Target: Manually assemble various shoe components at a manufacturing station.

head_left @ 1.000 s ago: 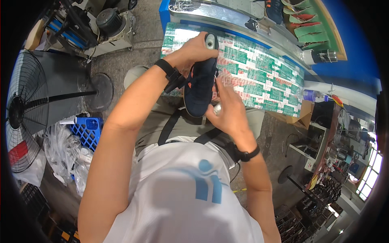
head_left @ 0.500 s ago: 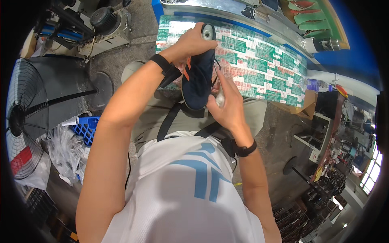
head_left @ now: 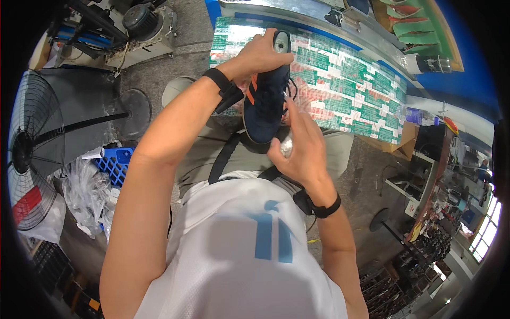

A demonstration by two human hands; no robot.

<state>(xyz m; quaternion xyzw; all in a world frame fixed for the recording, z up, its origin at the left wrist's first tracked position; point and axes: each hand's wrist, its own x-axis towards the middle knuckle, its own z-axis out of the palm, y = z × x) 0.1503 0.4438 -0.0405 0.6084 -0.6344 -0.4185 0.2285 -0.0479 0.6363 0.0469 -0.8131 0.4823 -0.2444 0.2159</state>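
A dark navy shoe (head_left: 264,109) with orange side stripes is held over my lap, toe toward me and heel away. Its pale insole shows in the opening. My left hand (head_left: 259,56) is wrapped round the heel end, thumb across the collar. Dark laces (head_left: 291,89) hang along the shoe's right side. Beside them, my right hand (head_left: 306,149) is curled with a white wad (head_left: 287,145) between thumb and palm; whether it is cloth or foam I cannot tell. The right index fingertip reaches up to the laces, close against the shoe.
A work surface covered with green and white printed tape (head_left: 345,90) lies beyond the shoe. A bottle with a purple label (head_left: 419,115) is at its right end. On the left are a fan (head_left: 32,141), a blue crate (head_left: 114,165) and a motor (head_left: 142,21).
The shoe and both hands have shifted slightly right in the picture. My right hand has dropped a little from the shoe's side, and more of the white wad shows.
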